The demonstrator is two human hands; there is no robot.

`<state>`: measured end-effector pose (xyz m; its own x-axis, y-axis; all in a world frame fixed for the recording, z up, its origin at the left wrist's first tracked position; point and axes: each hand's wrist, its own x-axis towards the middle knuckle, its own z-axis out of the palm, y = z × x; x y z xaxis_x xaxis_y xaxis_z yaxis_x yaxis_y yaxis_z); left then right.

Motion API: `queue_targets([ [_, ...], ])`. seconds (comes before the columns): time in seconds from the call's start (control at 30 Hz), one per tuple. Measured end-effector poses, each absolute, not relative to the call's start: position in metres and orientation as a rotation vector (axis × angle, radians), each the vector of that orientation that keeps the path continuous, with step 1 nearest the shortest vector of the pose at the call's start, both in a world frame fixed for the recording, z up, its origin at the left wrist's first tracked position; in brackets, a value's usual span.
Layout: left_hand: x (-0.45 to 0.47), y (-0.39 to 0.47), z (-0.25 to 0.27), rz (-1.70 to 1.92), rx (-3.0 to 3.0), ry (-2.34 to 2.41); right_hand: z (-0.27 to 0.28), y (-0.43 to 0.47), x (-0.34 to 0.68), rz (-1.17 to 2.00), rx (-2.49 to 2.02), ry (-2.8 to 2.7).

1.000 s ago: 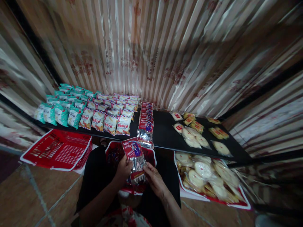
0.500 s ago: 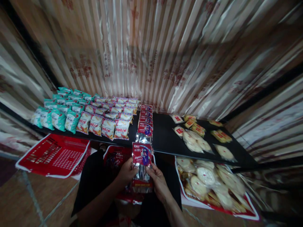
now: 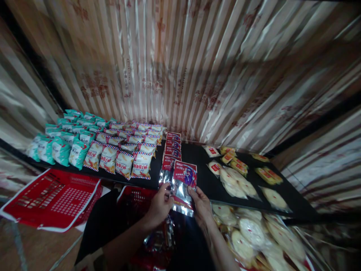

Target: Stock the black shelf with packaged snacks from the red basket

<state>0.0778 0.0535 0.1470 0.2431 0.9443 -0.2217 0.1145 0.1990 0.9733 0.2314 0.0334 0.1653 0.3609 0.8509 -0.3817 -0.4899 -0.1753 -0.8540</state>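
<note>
A red and silver snack packet (image 3: 184, 175) is held upright, slightly tilted, over the front edge of the black shelf (image 3: 194, 154). My left hand (image 3: 159, 206) grips its lower left edge, thumb in front. On the opposite side, my right hand (image 3: 201, 205) pinches the right edge between thumb and fingers. Just behind and left of it, a row of matching red packets (image 3: 172, 145) runs back toward the curtain; the held packet overlaps the front one. Below my hands, a red basket (image 3: 138, 192) contains shiny packets (image 3: 162, 235), mostly in shadow.
Left on the shelf stand white snack bags (image 3: 141, 165) and teal bags (image 3: 60, 150) in rows. Yellow packs (image 3: 239, 165) and flat pale packs (image 3: 232, 182) lie right. A red basket (image 3: 64, 199) sits lower left; flat round packs (image 3: 252, 231) fill another at lower right.
Both hands have moved the packet right and slightly up, toward the front of the packet row. The view has shifted, so the shelf appears lower.
</note>
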Motion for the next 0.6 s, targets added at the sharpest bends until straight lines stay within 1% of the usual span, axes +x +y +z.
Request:
queue_targets([
  [0.17, 0.102, 0.090, 0.166, 0.939, 1.382, 1.238, 0.174, 0.091, 0.253, 1.197, -1.279, -0.467],
  [0.33, 0.124, 0.137, 0.184, 1.049, 1.539, 1.336, 0.176, 0.163, 0.266, 1.078, -1.311, -0.557],
  [0.6, 0.154, 0.202, 0.178, 1.089, 1.629, 1.523, 0.167, 0.251, 0.274, 0.888, -1.470, -0.691],
])
